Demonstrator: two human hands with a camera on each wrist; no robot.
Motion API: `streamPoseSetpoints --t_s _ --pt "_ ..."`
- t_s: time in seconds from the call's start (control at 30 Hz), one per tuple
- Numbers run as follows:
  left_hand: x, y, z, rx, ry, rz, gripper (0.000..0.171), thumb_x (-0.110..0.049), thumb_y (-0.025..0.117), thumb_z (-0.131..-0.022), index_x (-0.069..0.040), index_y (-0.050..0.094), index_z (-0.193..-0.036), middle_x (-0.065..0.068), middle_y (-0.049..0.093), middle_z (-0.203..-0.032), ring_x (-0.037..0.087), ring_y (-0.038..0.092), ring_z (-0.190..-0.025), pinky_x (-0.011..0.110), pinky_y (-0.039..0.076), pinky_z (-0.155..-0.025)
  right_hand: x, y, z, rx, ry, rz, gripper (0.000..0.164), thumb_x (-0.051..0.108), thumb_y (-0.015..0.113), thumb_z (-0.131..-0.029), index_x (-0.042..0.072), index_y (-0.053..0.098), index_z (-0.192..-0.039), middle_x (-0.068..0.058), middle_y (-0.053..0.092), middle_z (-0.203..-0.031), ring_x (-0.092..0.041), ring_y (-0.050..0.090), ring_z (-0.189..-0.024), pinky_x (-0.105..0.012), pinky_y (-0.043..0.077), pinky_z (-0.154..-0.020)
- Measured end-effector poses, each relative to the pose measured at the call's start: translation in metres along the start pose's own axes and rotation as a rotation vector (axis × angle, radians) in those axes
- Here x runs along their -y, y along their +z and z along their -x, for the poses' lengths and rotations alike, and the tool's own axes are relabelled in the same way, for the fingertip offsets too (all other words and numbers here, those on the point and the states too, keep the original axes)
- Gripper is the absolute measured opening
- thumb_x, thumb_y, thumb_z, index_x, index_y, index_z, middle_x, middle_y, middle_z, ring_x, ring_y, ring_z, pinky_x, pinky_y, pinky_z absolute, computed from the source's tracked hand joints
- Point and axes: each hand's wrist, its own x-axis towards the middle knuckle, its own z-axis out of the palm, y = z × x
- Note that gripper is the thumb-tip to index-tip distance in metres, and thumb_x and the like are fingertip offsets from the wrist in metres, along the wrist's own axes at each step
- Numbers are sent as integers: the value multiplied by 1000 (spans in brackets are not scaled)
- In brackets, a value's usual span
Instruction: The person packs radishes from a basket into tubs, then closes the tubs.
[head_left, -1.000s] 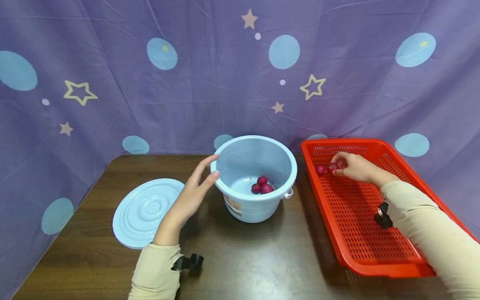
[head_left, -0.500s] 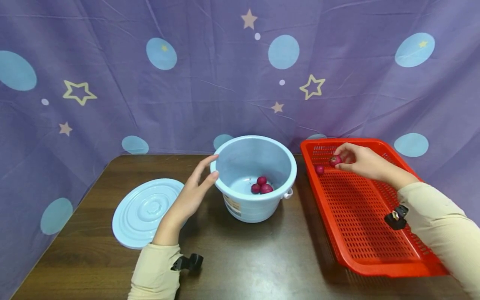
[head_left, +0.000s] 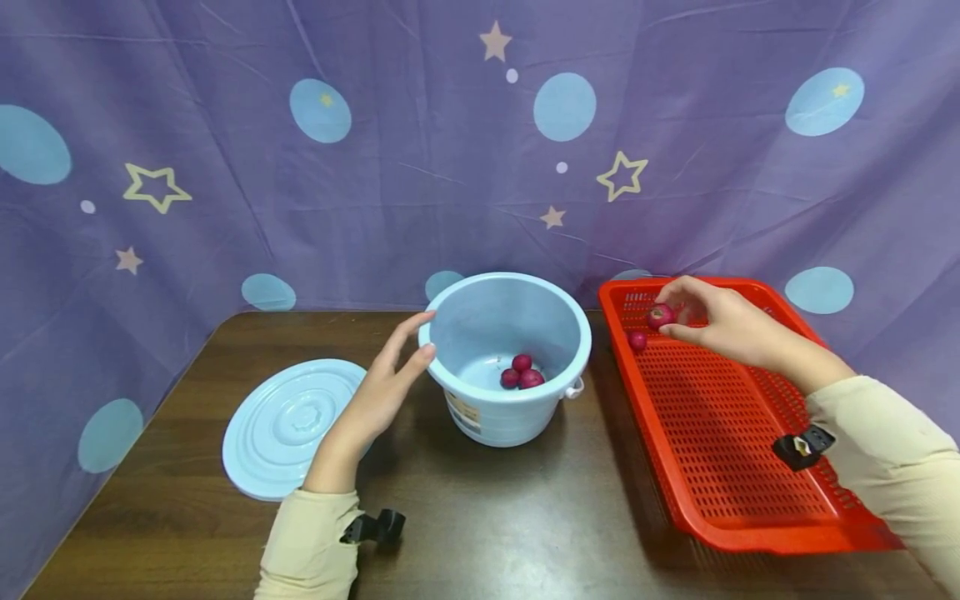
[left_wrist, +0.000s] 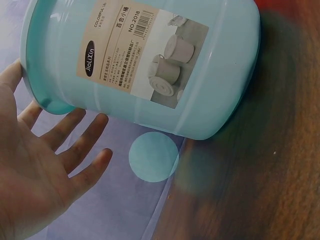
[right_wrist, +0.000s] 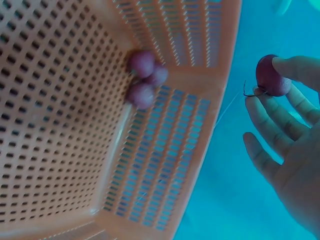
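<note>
In the head view my right hand [head_left: 731, 329] pinches a small red radish [head_left: 661, 317] above the far end of the red basket [head_left: 772, 539]. The right wrist view shows the radish's thin root and its place between thumb and fingertips. Several loose radishes [right_wrist: 141, 95] lie in a basket corner there. My left hand [head_left: 378, 396] is at the left rim of the light-blue bucket [head_left: 517, 414], fingers extended and spread against it. Three radishes [head_left: 522, 374] lie on the bucket's floor. A printed label [left_wrist: 145, 52] on its side shows in the left wrist view.
A light-blue round lid [head_left: 288, 429] lies flat on the dark wooden table [head_left: 517, 525], left of the bucket and partly behind the left forearm. A purple curtain with stars [head_left: 420, 150] hangs behind. The bucket's white handle joint [head_left: 574, 389] sticks out toward the basket.
My right hand has lifted a radish from beside another one in the basket, then shifted it slightly left and up. My left hand and the bucket have stayed in place.
</note>
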Motion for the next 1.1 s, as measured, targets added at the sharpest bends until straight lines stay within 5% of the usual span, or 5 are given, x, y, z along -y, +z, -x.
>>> streamPoseSetpoints --t_s 0.6,1.1 --pt "1 0 0 13 -11 -2 49 -39 48 -104 -32 37 -151 5 37 -151 26 33 -137 61 24 -110 77 6 3 -40 -134 -39 33 14 77 -87 18 60 -115 9 64 -94 -8 59 -85 -31 51 -73" --pt "-1 -1 1 8 -11 -3 49 -39 49 -104 -33 37 -151 5 36 -151 26 33 -137 62 23 -110 112 29 -5 9 -242 -92 35 14 77 -86 18 60 -116 8 63 -95 -9 59 -85 -30 47 -66"
